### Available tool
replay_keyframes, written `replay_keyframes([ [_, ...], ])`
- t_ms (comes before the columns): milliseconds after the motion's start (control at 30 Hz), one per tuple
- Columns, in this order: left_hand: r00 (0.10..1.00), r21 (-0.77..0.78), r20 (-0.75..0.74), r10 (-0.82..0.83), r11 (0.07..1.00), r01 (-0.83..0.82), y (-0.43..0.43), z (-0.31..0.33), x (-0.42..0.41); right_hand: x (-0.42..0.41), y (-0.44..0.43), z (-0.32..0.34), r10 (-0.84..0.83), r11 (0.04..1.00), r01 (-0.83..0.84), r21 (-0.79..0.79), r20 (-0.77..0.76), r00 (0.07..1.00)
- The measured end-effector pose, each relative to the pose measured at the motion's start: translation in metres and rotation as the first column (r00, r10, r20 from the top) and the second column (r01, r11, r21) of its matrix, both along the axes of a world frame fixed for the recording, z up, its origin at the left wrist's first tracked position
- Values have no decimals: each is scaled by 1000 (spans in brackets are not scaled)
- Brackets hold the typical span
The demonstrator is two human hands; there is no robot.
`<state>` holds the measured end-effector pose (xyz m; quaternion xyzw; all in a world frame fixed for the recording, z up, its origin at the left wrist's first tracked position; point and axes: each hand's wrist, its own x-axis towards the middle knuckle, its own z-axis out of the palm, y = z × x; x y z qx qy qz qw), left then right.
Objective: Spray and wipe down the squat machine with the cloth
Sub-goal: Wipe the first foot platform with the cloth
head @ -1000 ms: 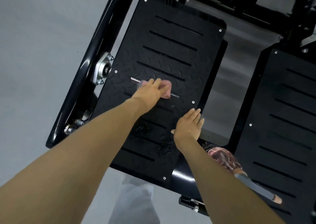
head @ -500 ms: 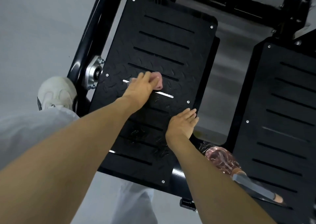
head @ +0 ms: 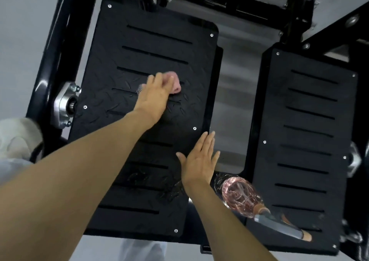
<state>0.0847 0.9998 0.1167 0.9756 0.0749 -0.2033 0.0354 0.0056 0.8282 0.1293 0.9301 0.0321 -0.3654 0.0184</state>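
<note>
Nearest, the right hand [head: 199, 161] lies flat, fingers straight, on the foot plate [head: 149, 47] at its 4 o'clock edge. Beyond it, the left hand [head: 153, 99] grips the pink cloth [head: 174, 83], which has slid a slot higher toward 12 o'clock. The wiping looks to be working upward.

Left footplate [head: 159, 45]: black metal, matt, raised diamond tread; wet, shiny patches near the lower end.
Right footplate [head: 275, 105]: black, matt; tread too faint to tell.
Frame tube [head: 60, 41]: black paint, glossy.
Bearing flange [head: 61, 109]: bare silver metal, bright.
Panel [head: 233, 101] between the footplates: grey metal, brushed, satin sheen.
Cloth [head: 176, 83]: pink, soft fabric, matt.
Spray bottle [head: 239, 195]: clear pink-tinted plastic, glossy; grey matt head.
Floor [head: 24, 31]: grey, smooth, matt.
</note>
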Motion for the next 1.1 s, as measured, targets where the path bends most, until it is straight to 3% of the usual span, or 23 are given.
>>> replay_keyframes([
  [33, 997, 15, 17, 74, 997, -75, -6, 3, -2, 6, 1, -1, -30, 999, 30, 15, 17, 999],
  [67, 999, 38, 24, 33, 999, -34, -14, 3, -7, 11, 4, -2, -62, 998, 62, 31, 16, 998],
  [133, 951, 5, 39, -307, 952, 307, -31, -1, -22, 21, 9, -4, -126, 991, 125, 47, 0, 992],
  [200, 731, -47, 56, -680, 730, 682, -31, -2, -31, 24, 15, -5, -180, 981, 182, 66, -31, 983],
  [267, 589, 51, 61, -806, 592, 804, -17, -7, -23, 17, 17, -5, -192, 979, 194, 65, -46, 980],
  [300, 619, 146, 41, -784, 618, 773, -10, -8, -15, 12, 16, -5, -184, 981, 186, 57, -44, 982],
  [333, 724, 211, 34, -689, 713, 669, -5, -9, -7, 7, 14, -6, -175, 983, 177, 49, -39, 984],
  [400, 937, 188, 61, -343, 926, 327, -5, -7, 1, -2, 9, -7, -171, 984, 172, 43, -23, 985],
  [433, 980, 120, 61, -187, 977, 179, -10, -6, 2, -7, 7, -8, -184, 982, 185, 42, -14, 983],
  [500, 996, 9, 66, -63, 998, 63, -30, -5, -1, -15, 4, -9, -243, 969, 244, 51, -8, 970],
  [567, 988, -150, 58, -143, 977, 150, -55, -4, -14, -20, 6, -9, -306, 949, 307, 69, -16, 952],
  [633, 913, -271, 110, -394, 872, 408, -70, -8, -30, -23, 11, -10, -336, 938, 336, 82, -21, 942],
  [733, 752, -99, 207, -626, 751, 653, -62, -13, -37, -24, 18, -9, -375, 919, 373, 126, -2, 927],
  [800, 815, -27, 159, -558, 822, 568, -47, -15, -33, -24, 19, -9, -388, 913, 382, 143, 16, 921],
  [867, 944, -28, 98, -315, 947, 319, -39, -12, -30, -23, 16, -9, -384, 915, 378, 139, 20, 923],
  [967, 995, -103, 59, -75, 991, 81, -51, -4, -35, -23, 14, -11, -367, 924, 361, 123, 25, 930],
  [1033, 985, -298, 14, -169, 940, 166, -64, -3, -46, -24, 15, -12, -366, 925, 361, 119, 18, 931],
  [1100, 925, -367, 62, -376, 853, 371, -67, -2, -53, -27, 15, -10, -363, 927, 358, 114, 18, 932],
])
